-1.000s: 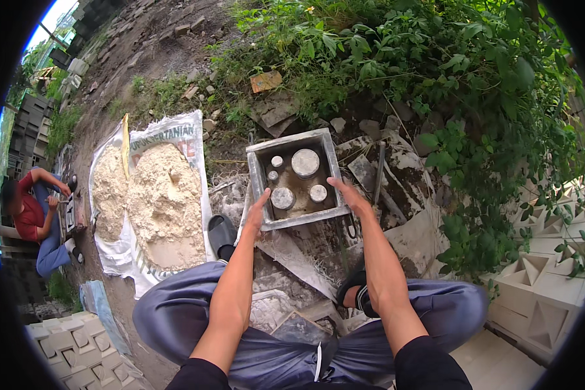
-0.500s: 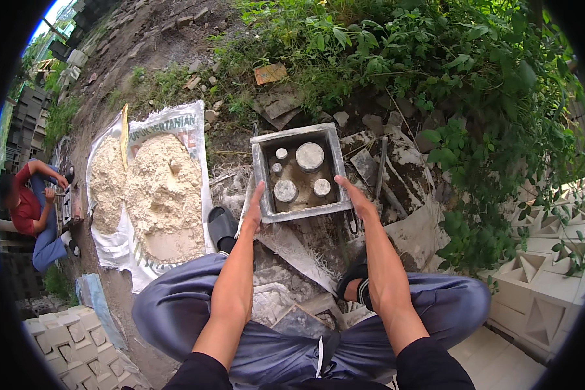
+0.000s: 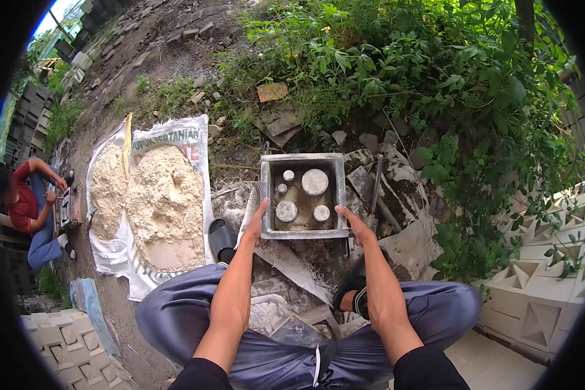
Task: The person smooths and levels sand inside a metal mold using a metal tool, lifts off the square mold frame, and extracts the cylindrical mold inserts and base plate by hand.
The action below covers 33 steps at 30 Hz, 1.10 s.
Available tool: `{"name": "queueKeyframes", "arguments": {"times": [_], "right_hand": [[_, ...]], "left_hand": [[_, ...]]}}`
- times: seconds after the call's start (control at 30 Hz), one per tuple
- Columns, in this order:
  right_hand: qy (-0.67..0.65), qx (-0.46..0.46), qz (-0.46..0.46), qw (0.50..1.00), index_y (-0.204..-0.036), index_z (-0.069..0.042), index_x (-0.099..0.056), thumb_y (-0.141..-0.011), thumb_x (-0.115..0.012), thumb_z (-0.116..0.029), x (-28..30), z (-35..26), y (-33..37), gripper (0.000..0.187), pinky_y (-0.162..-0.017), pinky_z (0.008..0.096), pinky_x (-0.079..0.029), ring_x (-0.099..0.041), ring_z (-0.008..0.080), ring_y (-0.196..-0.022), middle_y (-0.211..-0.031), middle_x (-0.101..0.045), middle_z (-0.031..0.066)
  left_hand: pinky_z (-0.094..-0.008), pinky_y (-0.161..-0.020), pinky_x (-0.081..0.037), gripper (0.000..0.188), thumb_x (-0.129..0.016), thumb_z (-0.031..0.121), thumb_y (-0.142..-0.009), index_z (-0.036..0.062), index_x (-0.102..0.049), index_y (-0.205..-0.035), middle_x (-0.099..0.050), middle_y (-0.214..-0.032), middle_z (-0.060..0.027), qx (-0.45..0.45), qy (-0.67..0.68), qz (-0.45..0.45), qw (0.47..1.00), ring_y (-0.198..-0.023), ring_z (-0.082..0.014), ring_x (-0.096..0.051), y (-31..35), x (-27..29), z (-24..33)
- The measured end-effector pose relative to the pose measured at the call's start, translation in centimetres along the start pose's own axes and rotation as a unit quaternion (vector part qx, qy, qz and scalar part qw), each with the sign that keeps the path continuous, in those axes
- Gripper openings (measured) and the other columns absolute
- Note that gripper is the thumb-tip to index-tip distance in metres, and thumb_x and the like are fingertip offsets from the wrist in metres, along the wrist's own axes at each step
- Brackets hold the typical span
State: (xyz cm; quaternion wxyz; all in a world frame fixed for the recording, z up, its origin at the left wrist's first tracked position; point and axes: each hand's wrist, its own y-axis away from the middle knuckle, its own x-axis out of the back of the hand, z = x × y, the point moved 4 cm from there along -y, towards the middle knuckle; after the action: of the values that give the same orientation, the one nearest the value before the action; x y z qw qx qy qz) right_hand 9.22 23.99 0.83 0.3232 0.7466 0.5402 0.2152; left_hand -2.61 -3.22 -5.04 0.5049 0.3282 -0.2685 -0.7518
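A square grey metal mould box [image 3: 303, 234] lies in front of me, open at the top. Inside it stand several round pegs of differing size, the widest peg [image 3: 315, 182] at the back right. My left hand [image 3: 256, 223] grips the box's near left side, its thumb up by the rim. At the near right corner my right hand [image 3: 356, 225] holds the opposite side, so the box is between both palms. The fingertips are partly hidden against the outer walls. A thin metal loop [image 3: 346, 248] hangs by the right corner.
Pale damp powder [image 3: 166, 205] is heaped on white sacks [image 3: 205, 162] to the left. Further left a person in a red shirt [image 3: 29, 195] sits working. Patterned pale blocks [image 3: 533, 279] are stacked at right and lower left. Leafy plants [image 3: 403, 71] grow behind; a metal bar [image 3: 377, 184] lies right.
The mould box has turned from a tilt to nearly square with me, and both hands turned with it. The whole view has shifted slightly, so the box sits lower in it.
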Motion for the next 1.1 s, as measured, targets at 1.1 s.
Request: {"name": "queueKeyframes", "arguments": {"times": [1.1], "right_hand": [[0.415,0.066,0.420,0.805,-0.128,-0.001,-0.042,-0.087,-0.062,-0.019,9.7,2.4,-6.0,0.049,-0.093,0.0463,-0.041,-0.040,0.0351,-0.117,-0.129,-0.044,0.0137]], "left_hand": [[-0.0384,-0.095,-0.037,0.086,-0.032,0.070,-0.086,-0.0062,-0.058,-0.116,-0.060,-0.110,-0.0283,-0.164,-0.267,0.260,0.914,-0.110,-0.0390,-0.053,0.8,-0.9,1.4]]}}
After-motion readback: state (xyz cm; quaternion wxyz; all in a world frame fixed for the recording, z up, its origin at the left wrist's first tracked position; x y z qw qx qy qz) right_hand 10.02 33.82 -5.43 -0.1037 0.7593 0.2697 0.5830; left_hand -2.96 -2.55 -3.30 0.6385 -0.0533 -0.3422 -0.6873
